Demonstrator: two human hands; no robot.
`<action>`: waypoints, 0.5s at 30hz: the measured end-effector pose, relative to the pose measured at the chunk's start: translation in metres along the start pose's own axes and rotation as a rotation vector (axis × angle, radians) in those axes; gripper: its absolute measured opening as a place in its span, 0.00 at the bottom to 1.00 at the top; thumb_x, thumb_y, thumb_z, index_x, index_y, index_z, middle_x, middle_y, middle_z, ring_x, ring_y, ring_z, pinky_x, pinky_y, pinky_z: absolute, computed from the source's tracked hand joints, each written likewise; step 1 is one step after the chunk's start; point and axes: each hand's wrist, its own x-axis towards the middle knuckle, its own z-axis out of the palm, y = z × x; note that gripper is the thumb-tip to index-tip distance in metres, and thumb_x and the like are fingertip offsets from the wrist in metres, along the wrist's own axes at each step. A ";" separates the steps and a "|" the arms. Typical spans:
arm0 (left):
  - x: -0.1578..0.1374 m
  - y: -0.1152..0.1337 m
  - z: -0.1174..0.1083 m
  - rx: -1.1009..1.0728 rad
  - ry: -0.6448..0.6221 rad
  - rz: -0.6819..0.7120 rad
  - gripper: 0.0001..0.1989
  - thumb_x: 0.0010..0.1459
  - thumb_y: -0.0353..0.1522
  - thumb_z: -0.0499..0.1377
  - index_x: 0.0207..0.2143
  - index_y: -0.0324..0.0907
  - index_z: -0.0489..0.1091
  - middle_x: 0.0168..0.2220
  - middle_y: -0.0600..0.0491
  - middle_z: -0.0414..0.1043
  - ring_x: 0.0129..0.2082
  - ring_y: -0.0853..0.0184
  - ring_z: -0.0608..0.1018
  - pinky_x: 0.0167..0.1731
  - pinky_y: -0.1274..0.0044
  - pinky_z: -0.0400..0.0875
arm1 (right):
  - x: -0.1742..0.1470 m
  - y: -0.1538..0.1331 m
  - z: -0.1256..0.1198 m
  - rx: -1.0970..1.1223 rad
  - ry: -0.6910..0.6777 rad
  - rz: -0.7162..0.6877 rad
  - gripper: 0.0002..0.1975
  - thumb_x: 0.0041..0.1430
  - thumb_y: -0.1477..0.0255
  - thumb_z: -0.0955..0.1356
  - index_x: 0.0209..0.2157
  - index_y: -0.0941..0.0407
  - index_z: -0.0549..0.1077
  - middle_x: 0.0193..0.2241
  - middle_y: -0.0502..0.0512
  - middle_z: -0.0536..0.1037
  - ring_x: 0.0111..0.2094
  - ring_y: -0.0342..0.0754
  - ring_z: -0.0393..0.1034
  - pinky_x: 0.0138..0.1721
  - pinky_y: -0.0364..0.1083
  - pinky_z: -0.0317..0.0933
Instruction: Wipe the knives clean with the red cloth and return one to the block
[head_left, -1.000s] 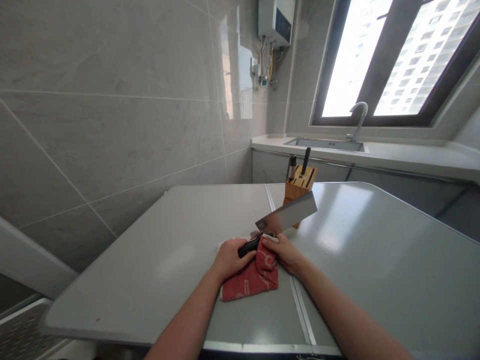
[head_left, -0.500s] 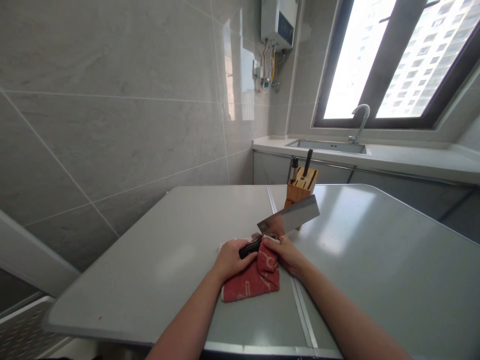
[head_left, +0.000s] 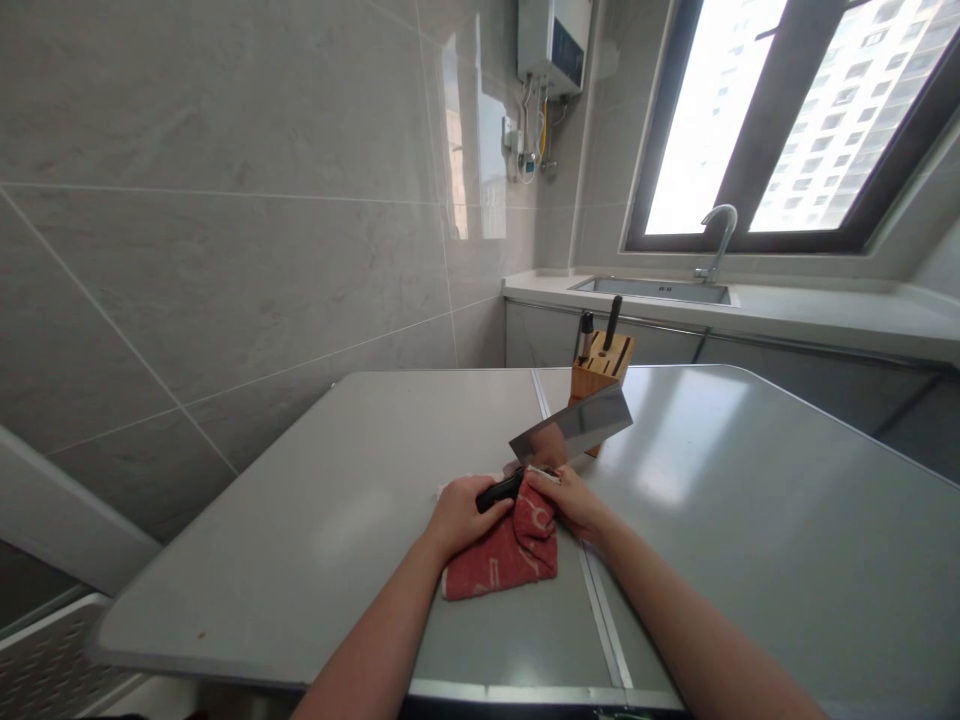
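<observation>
My left hand (head_left: pixel 459 515) grips the black handle of a cleaver (head_left: pixel 574 432), whose broad steel blade points up and to the right above the grey table (head_left: pixel 337 520). My right hand (head_left: pixel 571 502) holds a red patterned cloth (head_left: pixel 506 555) and presses its upper edge against the base of the blade, next to the handle. The rest of the cloth hangs down onto the table between my two hands.
A wooden knife block (head_left: pixel 598 368) with two dark handles stands just behind the blade. A seam runs down the table's middle. Beyond are a counter with a sink (head_left: pixel 651 290) and tap (head_left: pixel 716 240), a window, and a tiled wall on the left.
Both hands, the cleaver and the cloth stay almost where they were; only the blade tilts slightly and the view shifts a little.
</observation>
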 end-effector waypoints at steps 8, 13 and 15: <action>0.000 -0.002 0.001 -0.014 0.006 -0.001 0.18 0.58 0.46 0.55 0.31 0.42 0.71 0.30 0.52 0.75 0.29 0.66 0.73 0.30 0.77 0.60 | 0.001 -0.004 -0.008 0.009 -0.064 0.037 0.19 0.39 0.61 0.77 0.30 0.61 0.75 0.28 0.54 0.77 0.28 0.44 0.68 0.33 0.44 0.61; 0.000 -0.002 0.002 -0.028 0.005 -0.005 0.18 0.58 0.46 0.55 0.31 0.42 0.72 0.30 0.52 0.75 0.29 0.66 0.73 0.30 0.77 0.61 | 0.001 -0.007 -0.009 -0.054 -0.056 0.024 0.19 0.40 0.61 0.77 0.29 0.61 0.75 0.27 0.52 0.76 0.28 0.44 0.67 0.32 0.44 0.60; 0.000 -0.002 0.002 -0.037 0.002 -0.005 0.18 0.58 0.46 0.55 0.32 0.42 0.72 0.30 0.52 0.75 0.30 0.66 0.73 0.30 0.77 0.61 | 0.001 -0.007 -0.008 -0.065 -0.037 0.024 0.19 0.39 0.61 0.77 0.29 0.60 0.74 0.26 0.52 0.75 0.28 0.44 0.67 0.31 0.44 0.60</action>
